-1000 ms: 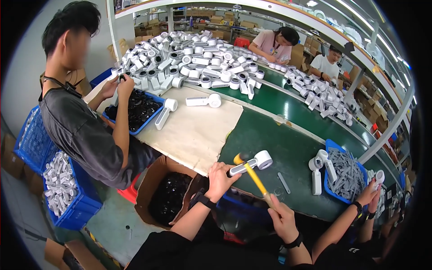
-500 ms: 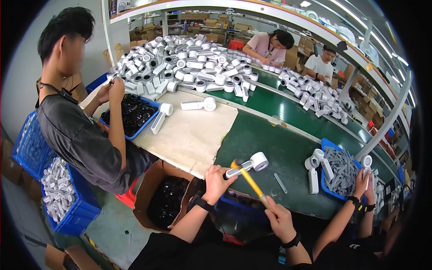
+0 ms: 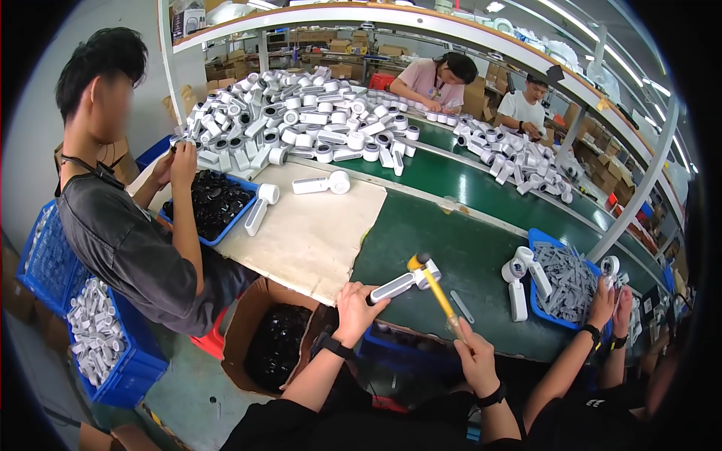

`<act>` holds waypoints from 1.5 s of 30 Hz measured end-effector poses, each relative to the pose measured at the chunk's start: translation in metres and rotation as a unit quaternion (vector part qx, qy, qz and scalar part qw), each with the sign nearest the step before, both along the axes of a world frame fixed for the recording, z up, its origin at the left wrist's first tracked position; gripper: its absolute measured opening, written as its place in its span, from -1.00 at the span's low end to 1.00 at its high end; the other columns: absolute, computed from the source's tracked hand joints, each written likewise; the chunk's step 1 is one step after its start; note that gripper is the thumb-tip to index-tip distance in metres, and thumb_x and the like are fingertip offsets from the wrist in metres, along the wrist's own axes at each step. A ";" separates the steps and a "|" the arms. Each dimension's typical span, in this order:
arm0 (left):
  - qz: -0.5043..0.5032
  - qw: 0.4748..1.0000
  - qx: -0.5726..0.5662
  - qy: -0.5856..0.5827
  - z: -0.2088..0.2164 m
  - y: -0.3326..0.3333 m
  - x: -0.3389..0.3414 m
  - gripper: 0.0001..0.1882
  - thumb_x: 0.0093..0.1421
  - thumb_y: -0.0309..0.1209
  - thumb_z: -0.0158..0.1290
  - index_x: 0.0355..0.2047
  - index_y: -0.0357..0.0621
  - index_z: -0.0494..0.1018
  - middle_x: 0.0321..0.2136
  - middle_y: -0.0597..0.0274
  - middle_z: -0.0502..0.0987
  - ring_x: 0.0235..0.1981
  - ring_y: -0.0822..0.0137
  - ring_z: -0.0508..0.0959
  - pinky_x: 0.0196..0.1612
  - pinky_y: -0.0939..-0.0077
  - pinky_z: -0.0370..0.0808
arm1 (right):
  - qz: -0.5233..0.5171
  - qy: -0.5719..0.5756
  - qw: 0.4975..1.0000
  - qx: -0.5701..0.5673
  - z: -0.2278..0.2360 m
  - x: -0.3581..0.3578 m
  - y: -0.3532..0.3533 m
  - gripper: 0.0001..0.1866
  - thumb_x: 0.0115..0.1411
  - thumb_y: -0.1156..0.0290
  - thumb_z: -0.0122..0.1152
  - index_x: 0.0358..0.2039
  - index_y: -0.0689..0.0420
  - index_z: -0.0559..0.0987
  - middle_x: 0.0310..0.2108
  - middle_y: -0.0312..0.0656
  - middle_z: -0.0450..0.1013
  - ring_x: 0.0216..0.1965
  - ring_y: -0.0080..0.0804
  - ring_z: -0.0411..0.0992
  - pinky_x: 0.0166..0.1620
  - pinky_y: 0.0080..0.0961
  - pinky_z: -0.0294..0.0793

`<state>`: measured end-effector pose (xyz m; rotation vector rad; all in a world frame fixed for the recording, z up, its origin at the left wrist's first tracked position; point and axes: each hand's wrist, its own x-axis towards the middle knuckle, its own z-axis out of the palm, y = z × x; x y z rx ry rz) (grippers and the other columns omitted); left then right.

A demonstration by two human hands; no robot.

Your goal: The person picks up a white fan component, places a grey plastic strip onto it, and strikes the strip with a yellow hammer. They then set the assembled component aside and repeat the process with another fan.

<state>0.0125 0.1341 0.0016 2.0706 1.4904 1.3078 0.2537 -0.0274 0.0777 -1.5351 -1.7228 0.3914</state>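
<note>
My left hand [image 3: 355,310] grips the handle of a white handheld device [image 3: 397,284], holding it flat on the green belt [image 3: 451,240]. My right hand [image 3: 475,359] holds a small mallet [image 3: 436,289] with a yellow shaft by its lower end. The mallet's head [image 3: 418,262] sits against the device's round end. A thin grey strip [image 3: 461,306] lies on the belt just right of the mallet.
A person at my left works over a blue tray of black parts [image 3: 210,204]. A big pile of white devices [image 3: 301,124] covers the far belt. A co-worker's hands [image 3: 611,301] reach a blue bin of grey pieces [image 3: 565,282] at my right. A carton of black parts [image 3: 278,342] stands below.
The mallet head has swung down from above onto the device's round end. My left hand kept the device in about the same place on the belt.
</note>
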 end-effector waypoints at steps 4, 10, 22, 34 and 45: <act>0.003 1.000 0.025 0.000 0.004 0.001 0.002 -0.69 -0.07 -0.21 0.38 -0.32 -0.02 0.68 -0.46 0.22 0.51 -0.21 0.12 0.49 -0.13 0.23 0.36 | -0.016 -0.008 1.000 -0.012 -0.005 0.006 0.003 -0.46 0.23 0.54 0.20 0.24 0.13 0.43 -0.48 -0.04 0.38 -0.47 -0.19 0.40 -0.30 -0.39 0.43; -0.045 0.998 0.050 0.012 0.008 0.002 0.000 -0.64 0.02 -0.27 0.34 -0.16 -0.07 0.62 -0.43 0.13 0.53 -0.32 0.09 0.54 -0.22 0.20 0.45 | -0.019 0.009 1.000 0.009 -0.008 0.007 -0.006 -0.47 0.21 0.57 0.21 0.23 0.16 0.44 -0.43 -0.04 0.45 -0.44 -0.24 0.43 -0.27 -0.44 0.44; -0.103 0.918 -0.219 -0.313 0.027 -0.016 -0.003 -0.56 0.29 -0.13 0.15 0.04 -0.15 0.46 -0.29 0.18 0.53 -0.34 0.29 0.54 -0.27 0.46 0.49 | -0.046 0.182 0.980 -0.067 -0.009 0.001 -0.025 -0.44 0.22 0.60 0.18 0.26 0.22 0.40 -0.30 -0.28 0.50 -0.38 -0.67 0.36 -0.27 -0.69 0.37; -0.027 0.998 -0.006 -0.058 0.009 -0.005 -0.018 -0.75 -0.05 -0.36 0.37 -0.35 -0.16 0.63 -0.41 0.11 0.58 -0.25 0.05 0.52 -0.12 0.22 0.45 | 0.038 -0.050 0.998 -0.024 0.002 -0.021 -0.003 -0.46 0.21 0.56 0.21 0.23 0.18 0.43 -0.47 -0.06 0.38 -0.46 -0.23 0.39 -0.30 -0.43 0.40; -0.027 0.996 0.006 -0.083 -0.005 0.000 -0.016 -0.72 -0.06 -0.29 0.38 -0.36 -0.14 0.61 -0.41 0.14 0.55 -0.23 0.04 0.50 -0.14 0.17 0.40 | 0.048 -0.012 0.999 0.000 0.004 -0.036 -0.006 -0.46 0.19 0.56 0.24 0.22 0.18 0.45 -0.45 -0.08 0.41 -0.45 -0.24 0.41 -0.29 -0.46 0.42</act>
